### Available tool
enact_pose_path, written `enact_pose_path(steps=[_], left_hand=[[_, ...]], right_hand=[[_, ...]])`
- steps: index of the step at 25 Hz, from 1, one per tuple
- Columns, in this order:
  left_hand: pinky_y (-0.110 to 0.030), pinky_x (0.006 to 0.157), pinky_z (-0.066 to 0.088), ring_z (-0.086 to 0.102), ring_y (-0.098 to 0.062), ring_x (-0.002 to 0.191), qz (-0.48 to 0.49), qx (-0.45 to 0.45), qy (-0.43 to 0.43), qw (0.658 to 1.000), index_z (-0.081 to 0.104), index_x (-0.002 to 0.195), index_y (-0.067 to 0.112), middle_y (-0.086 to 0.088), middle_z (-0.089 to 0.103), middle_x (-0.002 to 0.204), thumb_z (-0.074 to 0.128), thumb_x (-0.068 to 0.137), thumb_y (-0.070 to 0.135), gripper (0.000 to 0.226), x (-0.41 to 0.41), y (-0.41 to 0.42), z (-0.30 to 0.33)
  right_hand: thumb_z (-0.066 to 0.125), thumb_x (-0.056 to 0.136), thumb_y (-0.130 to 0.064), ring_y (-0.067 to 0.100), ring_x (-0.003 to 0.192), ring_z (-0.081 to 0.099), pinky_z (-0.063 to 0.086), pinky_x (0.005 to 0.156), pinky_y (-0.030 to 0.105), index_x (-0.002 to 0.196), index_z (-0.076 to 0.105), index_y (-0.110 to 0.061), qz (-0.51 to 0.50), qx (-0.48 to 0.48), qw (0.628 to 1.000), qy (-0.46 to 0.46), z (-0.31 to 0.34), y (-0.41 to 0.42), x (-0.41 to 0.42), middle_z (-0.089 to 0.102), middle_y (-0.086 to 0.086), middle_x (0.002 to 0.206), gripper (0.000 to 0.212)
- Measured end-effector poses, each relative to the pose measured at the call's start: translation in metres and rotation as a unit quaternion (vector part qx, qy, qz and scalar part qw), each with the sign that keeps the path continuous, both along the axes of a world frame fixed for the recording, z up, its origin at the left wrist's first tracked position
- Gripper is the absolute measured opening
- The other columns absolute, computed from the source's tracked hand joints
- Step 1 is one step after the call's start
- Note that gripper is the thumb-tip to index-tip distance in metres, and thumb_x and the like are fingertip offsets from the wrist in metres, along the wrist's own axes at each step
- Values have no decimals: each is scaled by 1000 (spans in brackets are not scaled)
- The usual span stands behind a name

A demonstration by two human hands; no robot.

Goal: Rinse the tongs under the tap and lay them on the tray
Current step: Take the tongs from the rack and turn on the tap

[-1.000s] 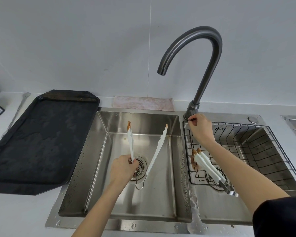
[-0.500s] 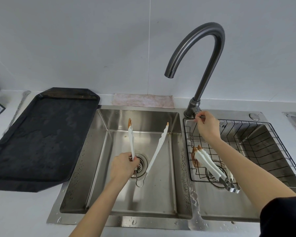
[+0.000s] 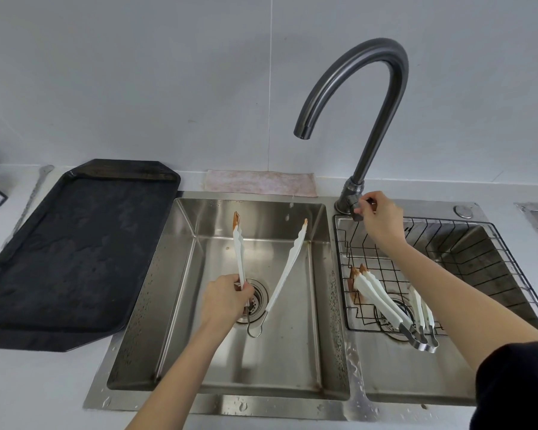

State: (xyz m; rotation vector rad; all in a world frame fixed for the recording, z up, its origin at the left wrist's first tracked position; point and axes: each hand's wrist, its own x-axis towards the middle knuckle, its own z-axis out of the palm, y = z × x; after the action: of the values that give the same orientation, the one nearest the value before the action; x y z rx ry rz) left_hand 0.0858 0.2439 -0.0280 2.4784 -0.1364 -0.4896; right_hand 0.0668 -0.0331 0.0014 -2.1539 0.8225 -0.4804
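My left hand [image 3: 224, 297] grips one arm of the white tongs [image 3: 288, 265] over the left sink basin [image 3: 292, 361]; the tongs are spread wide, with brown-stained tips pointing away from me. My right hand [image 3: 381, 220] pinches the small lever at the base of the dark curved tap [image 3: 364, 97]. The spout hangs above the left basin, and a few drops fall below it. The black tray [image 3: 59, 259] lies on the counter to the left of the sink.
A black wire basket [image 3: 479, 259] sits in the right basin and holds more white tongs [image 3: 382, 297] with stained tips. A pinkish cloth [image 3: 260, 183] lies behind the left basin. A metal utensil [image 3: 33, 193] rests beyond the tray's left edge.
My right hand has kept hold of the tap lever while the spout has shifted slightly right. First drops now fall from the spout. The left hand and tongs have stayed in place.
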Motion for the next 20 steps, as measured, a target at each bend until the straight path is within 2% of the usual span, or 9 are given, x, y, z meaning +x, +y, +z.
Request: enact_pose_path(steps=[2,4,7,9,11,14,16,20], left_hand=[[-8,39,34,48,-2,48,-1,-1,-3,1000,57,66,19,12,56,54,50,87,20,22,-1,-1,1],[-6,41,38,49,-4,47,-3,-8,5,1000,59,68,18,10,58,55,50,87,20,22,-2,-1,0],[-9,44,37,55,-9,47,-5,-2,12,1000,61,69,16,3,65,62,50,87,20,21,-4,-1,-1],[-5,43,39,52,-3,36,2,-6,12,1000,60,67,17,5,63,59,50,86,19,22,-4,-1,-2],[-2,45,39,50,0,34,6,-9,10,1000,60,67,17,4,63,60,50,86,19,21,-3,0,-1],[-9,44,39,54,-6,44,4,-11,16,1000,63,72,14,-1,66,66,50,87,20,20,-4,-1,0],[-12,48,37,55,-11,49,4,-8,18,1000,65,75,13,-2,67,68,50,87,21,21,-4,-1,1],[-20,54,41,57,-17,56,1,0,17,1000,61,69,14,-4,69,69,50,87,22,22,-5,-1,2]], right_hand=[[46,95,-12,15,87,58,38,60,7,112,56,1,-3,-1,1000,1,-2,0,-2,69,20,105,23],[46,95,-12,12,86,56,35,55,-2,112,56,0,-7,-8,1000,4,-4,0,-4,69,19,106,23],[46,95,-12,14,83,56,35,55,3,109,56,0,-11,-16,1000,1,-8,-1,-7,69,19,107,21],[46,95,-12,14,77,55,35,54,4,109,56,-1,-11,-17,1000,2,-10,-1,-7,70,18,106,21],[46,95,-12,11,70,53,37,52,1,110,56,-1,-9,-13,1000,0,-10,0,-7,70,17,105,21],[47,95,-11,14,78,55,33,55,3,110,56,0,-13,-15,1000,0,-10,0,-7,70,18,106,22],[47,94,-9,15,81,55,35,54,2,110,57,1,-14,-14,1000,-4,-12,0,-8,69,19,106,21],[47,94,-7,11,71,54,36,53,-6,108,57,1,-12,-11,1000,-4,-11,0,-10,69,19,106,20]])
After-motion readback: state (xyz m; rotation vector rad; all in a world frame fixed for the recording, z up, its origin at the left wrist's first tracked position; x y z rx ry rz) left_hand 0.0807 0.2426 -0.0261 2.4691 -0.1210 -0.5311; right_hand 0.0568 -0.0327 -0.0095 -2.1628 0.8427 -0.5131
